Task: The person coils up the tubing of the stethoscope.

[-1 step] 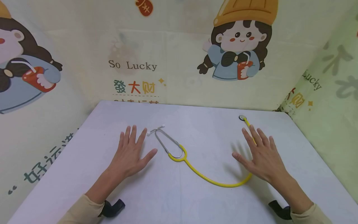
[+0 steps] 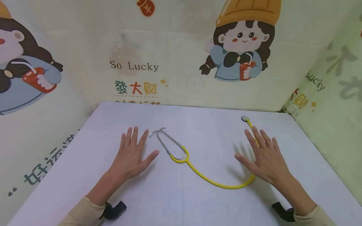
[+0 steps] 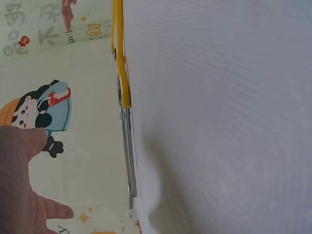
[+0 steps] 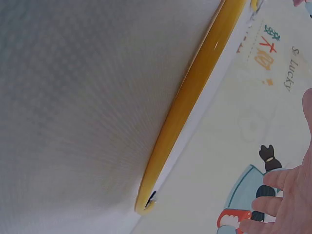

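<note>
A stethoscope with yellow tubing lies on the white table. Its metal ear tubes point to the back left, with white eartips at their ends. At the far right rests the round chest piece. My left hand hovers with spread fingers just left of the ear tubes, holding nothing. Over the right stretch of tubing hangs my right hand, fingers spread and empty, hiding part of it. Both wrist views show the hands raised above the tabletop, apart from the yellow tubing and the ear tubes.
The white table ends at a cloth backdrop printed with cartoon figures and lettering, which also closes off both sides. A black strap piece sits at the left wrist, and a similar black piece at the right.
</note>
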Action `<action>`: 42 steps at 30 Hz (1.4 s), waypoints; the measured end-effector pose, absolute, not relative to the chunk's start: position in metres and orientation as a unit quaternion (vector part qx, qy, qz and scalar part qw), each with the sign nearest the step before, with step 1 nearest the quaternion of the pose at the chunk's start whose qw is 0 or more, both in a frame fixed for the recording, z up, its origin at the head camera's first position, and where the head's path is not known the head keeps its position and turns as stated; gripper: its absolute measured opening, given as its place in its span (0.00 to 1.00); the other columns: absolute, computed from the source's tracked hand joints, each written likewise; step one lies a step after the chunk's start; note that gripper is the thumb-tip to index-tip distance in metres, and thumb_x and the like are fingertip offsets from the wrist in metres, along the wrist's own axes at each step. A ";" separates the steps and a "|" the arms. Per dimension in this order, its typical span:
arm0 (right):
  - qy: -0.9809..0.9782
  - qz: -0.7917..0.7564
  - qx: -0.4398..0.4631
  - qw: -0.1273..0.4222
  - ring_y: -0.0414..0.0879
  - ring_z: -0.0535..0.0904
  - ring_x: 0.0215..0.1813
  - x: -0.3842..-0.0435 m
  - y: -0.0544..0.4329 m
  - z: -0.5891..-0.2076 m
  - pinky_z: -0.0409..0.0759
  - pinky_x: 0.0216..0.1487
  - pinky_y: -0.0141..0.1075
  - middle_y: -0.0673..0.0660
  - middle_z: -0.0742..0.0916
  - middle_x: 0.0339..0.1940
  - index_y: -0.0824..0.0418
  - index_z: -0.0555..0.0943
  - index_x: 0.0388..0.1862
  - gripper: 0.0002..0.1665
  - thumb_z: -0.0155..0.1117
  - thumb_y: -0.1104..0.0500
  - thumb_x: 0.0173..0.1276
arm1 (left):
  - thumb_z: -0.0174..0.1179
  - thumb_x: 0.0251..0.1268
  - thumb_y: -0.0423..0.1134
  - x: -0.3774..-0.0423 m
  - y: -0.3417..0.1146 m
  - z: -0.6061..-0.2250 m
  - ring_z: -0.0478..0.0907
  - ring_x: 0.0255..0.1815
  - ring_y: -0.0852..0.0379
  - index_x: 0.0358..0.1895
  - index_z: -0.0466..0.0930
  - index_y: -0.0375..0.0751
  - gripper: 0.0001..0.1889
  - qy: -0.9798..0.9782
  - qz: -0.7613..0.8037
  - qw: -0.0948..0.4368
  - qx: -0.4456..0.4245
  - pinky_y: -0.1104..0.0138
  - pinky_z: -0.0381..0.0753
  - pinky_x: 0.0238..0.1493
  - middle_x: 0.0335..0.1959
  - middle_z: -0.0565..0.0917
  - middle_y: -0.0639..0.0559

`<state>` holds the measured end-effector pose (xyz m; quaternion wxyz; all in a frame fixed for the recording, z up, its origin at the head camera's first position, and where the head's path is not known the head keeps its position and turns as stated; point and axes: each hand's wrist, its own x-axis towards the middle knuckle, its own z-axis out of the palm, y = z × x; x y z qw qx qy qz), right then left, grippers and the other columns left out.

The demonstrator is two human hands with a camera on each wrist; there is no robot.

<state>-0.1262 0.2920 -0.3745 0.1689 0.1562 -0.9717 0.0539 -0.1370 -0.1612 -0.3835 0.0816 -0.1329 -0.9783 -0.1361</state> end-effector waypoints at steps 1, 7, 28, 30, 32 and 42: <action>-0.971 0.054 0.157 0.170 0.68 0.54 0.80 -0.126 0.292 -0.374 0.50 0.72 0.72 0.66 0.59 0.83 0.56 0.53 0.85 0.58 0.63 0.30 0.67 | 0.52 0.70 0.68 -0.137 -0.161 -0.384 0.37 0.83 0.30 0.81 0.54 0.38 0.48 -0.978 -0.136 0.082 -0.133 0.39 0.34 0.79 0.82 0.46 0.27; -0.970 0.050 0.159 0.178 0.68 0.54 0.80 -0.123 0.294 -0.374 0.50 0.72 0.72 0.67 0.60 0.83 0.57 0.54 0.85 0.58 0.63 0.31 0.67 | 0.52 0.71 0.67 -0.135 -0.161 -0.384 0.37 0.83 0.30 0.82 0.54 0.38 0.47 -0.977 -0.141 0.079 -0.138 0.39 0.35 0.79 0.82 0.45 0.27; -0.955 0.053 0.229 0.183 0.63 0.62 0.75 -0.096 0.264 -0.370 0.62 0.69 0.59 0.64 0.66 0.79 0.56 0.57 0.84 0.57 0.66 0.31 0.66 | 0.42 0.80 0.63 -0.140 -0.168 -0.382 0.48 0.82 0.34 0.82 0.54 0.42 0.38 -0.939 -0.289 -0.050 -0.177 0.35 0.54 0.74 0.82 0.52 0.33; -0.952 0.051 0.240 0.181 0.61 0.61 0.76 -0.094 0.260 -0.370 0.62 0.68 0.58 0.63 0.66 0.79 0.55 0.57 0.83 0.56 0.65 0.30 0.66 | 0.41 0.81 0.62 -0.141 -0.168 -0.382 0.48 0.82 0.34 0.82 0.54 0.43 0.37 -0.934 -0.299 -0.063 -0.186 0.35 0.54 0.74 0.82 0.52 0.34; -0.949 0.050 0.252 0.183 0.60 0.61 0.77 -0.091 0.257 -0.371 0.61 0.71 0.56 0.61 0.66 0.79 0.56 0.59 0.83 0.55 0.63 0.29 0.67 | 0.41 0.81 0.62 -0.143 -0.167 -0.382 0.48 0.82 0.34 0.82 0.54 0.43 0.37 -0.929 -0.305 -0.074 -0.194 0.35 0.53 0.75 0.82 0.52 0.33; -0.918 0.055 0.330 0.213 0.57 0.68 0.74 -0.085 0.246 -0.376 0.43 0.81 0.41 0.61 0.72 0.75 0.59 0.64 0.80 0.51 0.53 0.26 0.72 | 0.40 0.82 0.60 -0.152 -0.162 -0.381 0.51 0.82 0.36 0.81 0.57 0.41 0.36 -0.917 -0.314 -0.088 -0.228 0.39 0.51 0.77 0.81 0.59 0.39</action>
